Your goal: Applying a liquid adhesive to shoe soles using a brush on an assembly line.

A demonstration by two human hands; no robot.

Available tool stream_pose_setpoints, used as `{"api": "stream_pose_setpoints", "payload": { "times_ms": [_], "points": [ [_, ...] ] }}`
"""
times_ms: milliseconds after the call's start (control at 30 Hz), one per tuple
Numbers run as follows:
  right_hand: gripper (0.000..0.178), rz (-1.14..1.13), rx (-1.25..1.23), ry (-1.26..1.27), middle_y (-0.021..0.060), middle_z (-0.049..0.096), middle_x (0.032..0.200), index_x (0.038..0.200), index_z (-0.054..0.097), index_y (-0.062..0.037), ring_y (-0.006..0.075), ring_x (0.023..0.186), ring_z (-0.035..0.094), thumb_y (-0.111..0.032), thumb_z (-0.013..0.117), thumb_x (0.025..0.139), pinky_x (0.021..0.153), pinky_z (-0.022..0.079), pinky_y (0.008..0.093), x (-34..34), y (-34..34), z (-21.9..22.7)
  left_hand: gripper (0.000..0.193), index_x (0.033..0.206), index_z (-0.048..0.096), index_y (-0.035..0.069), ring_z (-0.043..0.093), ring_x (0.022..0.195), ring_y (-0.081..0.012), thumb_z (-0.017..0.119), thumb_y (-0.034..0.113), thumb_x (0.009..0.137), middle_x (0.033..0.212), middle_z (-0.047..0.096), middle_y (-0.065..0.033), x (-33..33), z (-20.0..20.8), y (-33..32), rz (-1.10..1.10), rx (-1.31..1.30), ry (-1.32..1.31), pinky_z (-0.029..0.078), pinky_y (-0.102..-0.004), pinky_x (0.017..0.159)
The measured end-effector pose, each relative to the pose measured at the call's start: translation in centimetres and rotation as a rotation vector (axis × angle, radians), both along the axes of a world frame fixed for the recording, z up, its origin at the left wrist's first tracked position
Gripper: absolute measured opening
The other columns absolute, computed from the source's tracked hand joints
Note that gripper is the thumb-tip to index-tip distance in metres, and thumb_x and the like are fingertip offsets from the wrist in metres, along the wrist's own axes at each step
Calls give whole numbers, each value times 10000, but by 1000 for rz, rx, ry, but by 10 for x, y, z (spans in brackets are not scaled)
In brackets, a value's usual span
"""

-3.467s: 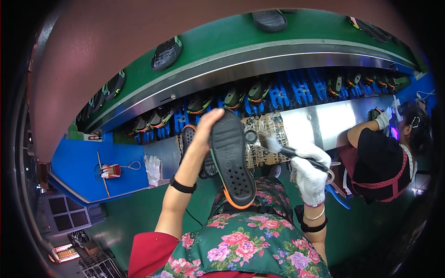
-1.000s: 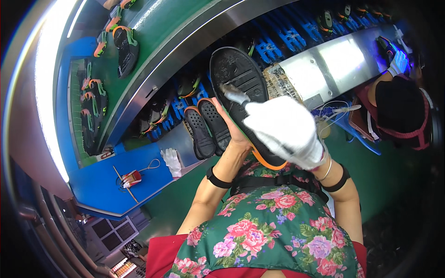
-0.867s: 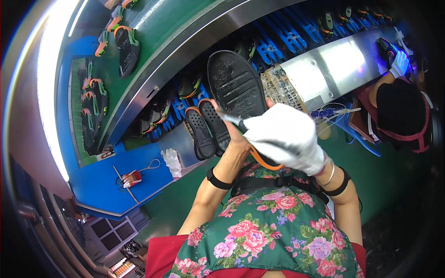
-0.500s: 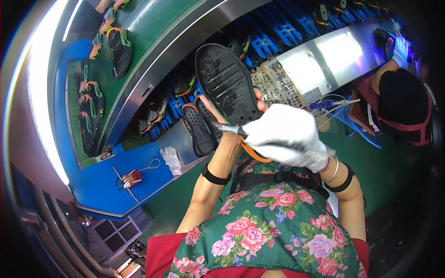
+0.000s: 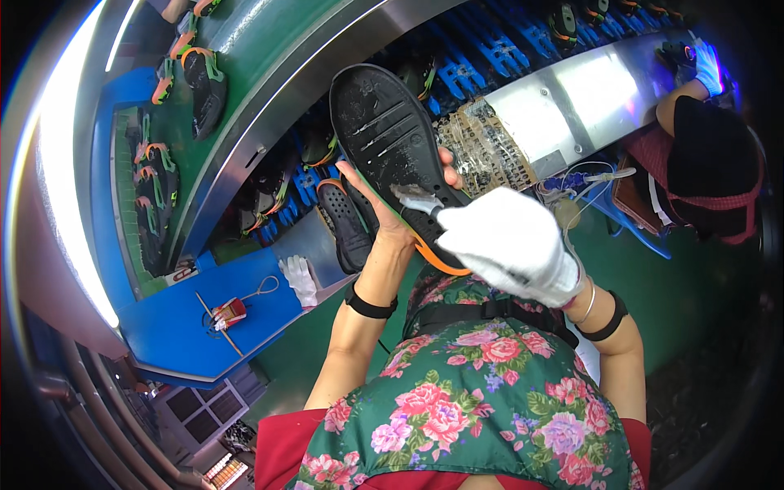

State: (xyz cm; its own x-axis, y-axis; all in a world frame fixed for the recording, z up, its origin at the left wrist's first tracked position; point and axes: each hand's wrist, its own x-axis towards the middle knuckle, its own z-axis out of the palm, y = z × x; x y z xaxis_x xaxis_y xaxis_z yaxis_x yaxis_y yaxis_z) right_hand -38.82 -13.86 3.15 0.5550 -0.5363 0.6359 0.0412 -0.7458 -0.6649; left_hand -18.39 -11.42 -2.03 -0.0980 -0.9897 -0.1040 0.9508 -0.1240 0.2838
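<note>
My bare left hand (image 5: pixel 392 225) grips a black shoe sole (image 5: pixel 384 122) from beneath, its fingertips showing along the right edge. The sole tilts up with its inner face toward me, and an orange rim runs around the end near my wrist. Some whitish wet marks show on its surface. In a white glove, my right hand (image 5: pixel 510 243) is closed around a brush (image 5: pixel 418 200) with a dark handle. The brush's pale bristles lie against the lower part of the sole. Just left of my left hand, more black soles (image 5: pixel 344 229) with small holes rest on a metal ledge.
A conveyor with a metal edge (image 5: pixel 269 139) carries black and orange shoe parts. On a blue table (image 5: pixel 180 327) lie a white glove (image 5: pixel 300 279) and a red container (image 5: pixel 231 312) with a stick. Farther right, a co-worker's gloved hand (image 5: pixel 708 69) is by the metal panel (image 5: pixel 588 90).
The brush has swung from beside my left wrist onto the sole's lower surface. My left hand and the sole have shifted slightly left and up. The co-worker's hand has moved slightly up.
</note>
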Motion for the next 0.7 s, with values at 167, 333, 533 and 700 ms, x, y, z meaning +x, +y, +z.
{"api": "stream_pose_setpoints", "payload": {
  "times_ms": [167,333,533,700],
  "points": [
    [224,89,280,-107,107,776,1006,976,785,-80,272,863,723,-22,799,760,743,570,365,-1,-2,2,1123,1387,516,78,606,884,-340,419,990,739,1134,615,-212,9,-5,-6,2,-35,-89,536,-462,729],
    [332,21,9,-13,78,758,1069,1099,761,-98,255,861,710,-47,799,774,750,570,369,-4,3,-5,1150,1394,503,75,604,872,-323,418,1002,720,1132,611,-208,12,-1,-12,34,-60,-193,532,-445,752],
    [224,25,604,-192,132,776,981,936,783,-60,247,839,731,-4,828,723,735,569,350,-5,3,-7,1171,1404,501,75,604,908,-323,424,1010,702,1152,619,-212,14,2,-17,-12,-126,-117,527,-465,762],
    [213,7,306,-52,119,779,981,934,788,-57,243,823,717,-19,826,728,732,549,344,-6,4,1,1215,1404,495,52,604,933,-319,425,1023,677,1168,619,-207,21,1,-18,-49,-187,-134,520,-461,785]
  ]
}}
